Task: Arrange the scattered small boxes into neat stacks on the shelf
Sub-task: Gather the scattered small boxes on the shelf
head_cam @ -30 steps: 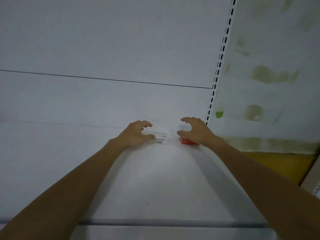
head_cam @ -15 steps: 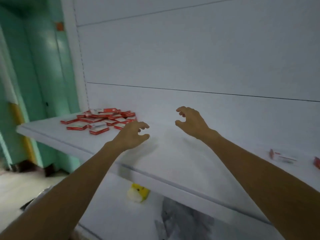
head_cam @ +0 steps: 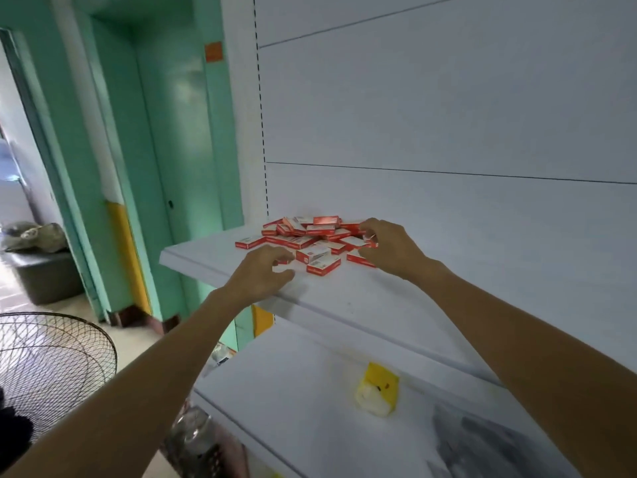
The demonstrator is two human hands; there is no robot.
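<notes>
Head view | red-and-white small boxes (head_cam: 306, 236) lie flat, long axes mixed, piled at the left end of the shelf (head_cam: 344, 298) | left hand (head_cam: 265, 270) touches the pile's front edge; right hand (head_cam: 389, 246) is deeper in, on its right side | both curled, grip cannot be told | half a second earlier both hovered empty, short of the pile

Roughly twenty small red-and-white boxes (head_cam: 312, 241), overlapped past exact counting, lie at twelve o'clock between two hands, the left hand (head_cam: 262, 270) and the right hand (head_cam: 389, 248), besides two white shelves, an upper shelf (head_cam: 344, 298) and a lower shelf (head_cam: 293, 391), one yellow object (head_cam: 377, 393) at five o'clock and one wire fan (head_cam: 51, 367) at eight o'clock.
</notes>
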